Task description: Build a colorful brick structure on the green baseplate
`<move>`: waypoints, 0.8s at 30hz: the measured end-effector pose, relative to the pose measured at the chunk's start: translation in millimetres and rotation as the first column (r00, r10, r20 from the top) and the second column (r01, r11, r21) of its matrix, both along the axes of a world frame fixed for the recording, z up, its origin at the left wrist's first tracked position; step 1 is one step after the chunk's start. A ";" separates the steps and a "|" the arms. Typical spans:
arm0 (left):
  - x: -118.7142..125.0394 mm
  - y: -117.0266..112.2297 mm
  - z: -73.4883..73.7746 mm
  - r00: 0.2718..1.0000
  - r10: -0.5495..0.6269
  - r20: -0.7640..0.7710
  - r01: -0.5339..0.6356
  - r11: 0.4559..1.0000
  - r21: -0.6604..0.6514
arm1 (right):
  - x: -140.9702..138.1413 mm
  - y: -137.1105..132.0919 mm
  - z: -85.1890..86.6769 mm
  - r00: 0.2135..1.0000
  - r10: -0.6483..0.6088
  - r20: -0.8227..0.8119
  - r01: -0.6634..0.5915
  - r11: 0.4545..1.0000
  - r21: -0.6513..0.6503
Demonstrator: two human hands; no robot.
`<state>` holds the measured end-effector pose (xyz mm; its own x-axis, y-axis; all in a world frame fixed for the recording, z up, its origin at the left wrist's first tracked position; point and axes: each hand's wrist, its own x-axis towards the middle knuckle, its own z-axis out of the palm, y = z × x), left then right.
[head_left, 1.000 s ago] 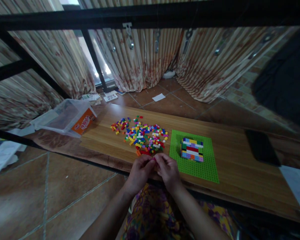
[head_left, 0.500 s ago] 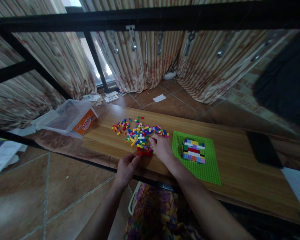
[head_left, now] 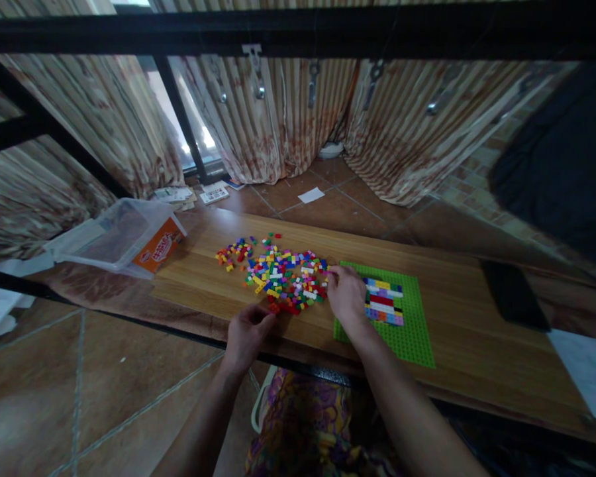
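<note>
Loose toy bricks (head_left: 288,275) in many colours lie spread over the wooden board. At their near edge my left hand (head_left: 247,331) is closed in a pinch, its fingertips on a red toy brick (head_left: 274,308). My right hand (head_left: 346,291) hovers between the pile and the green baseplate (head_left: 412,344), over the plate's left edge. Its thumb and fingers are pressed together; what they hold, if anything, is too small to make out. A multicoloured block of joined bricks (head_left: 385,303) stands on the baseplate, its left side partly hidden by that hand.
A clear plastic box (head_left: 114,232) with an orange label lies at the left end of the wooden board (head_left: 457,344). To the right are a black phone-like slab (head_left: 514,291) and a white sheet (head_left: 583,371). A black metal bar (head_left: 298,33) crosses in front of the curtains.
My right hand has moved right, from above the brick pile to the baseplate's left edge. My left hand stays by the red bricks. The view has shifted slightly.
</note>
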<state>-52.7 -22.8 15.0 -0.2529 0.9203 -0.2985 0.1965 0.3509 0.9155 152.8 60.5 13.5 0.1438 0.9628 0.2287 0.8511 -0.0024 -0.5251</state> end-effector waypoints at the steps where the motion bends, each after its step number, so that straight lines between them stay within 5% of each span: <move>1: 0.2 0.2 -0.3 1.000 0.002 0.011 -0.002 1.000 0.011 | -0.3 3.6 0.8 1.000 -0.003 0.028 0.004 0.999 -0.036; 6: 1.6 0.2 0.1 0.996 0.010 0.085 -0.013 0.999 0.039 | -12.3 12.9 4.8 0.994 -0.053 0.095 0.067 0.986 -0.153; 12: 2.8 0.5 0.6 0.992 0.022 0.122 -0.029 0.998 0.057 | -22.3 10.7 7.1 0.992 -0.122 0.040 0.125 0.987 -0.099; 19: 7.4 -1.4 0.8 0.989 0.012 0.149 -0.027 0.995 0.096 | -16.3 -13.5 17.7 0.959 0.096 -0.267 -0.054 0.986 0.160; 24: 19.3 -4.9 1.2 0.994 -0.044 0.104 0.029 0.989 0.142 | -8.5 -47.8 21.3 0.849 0.170 -0.501 -0.105 0.982 0.155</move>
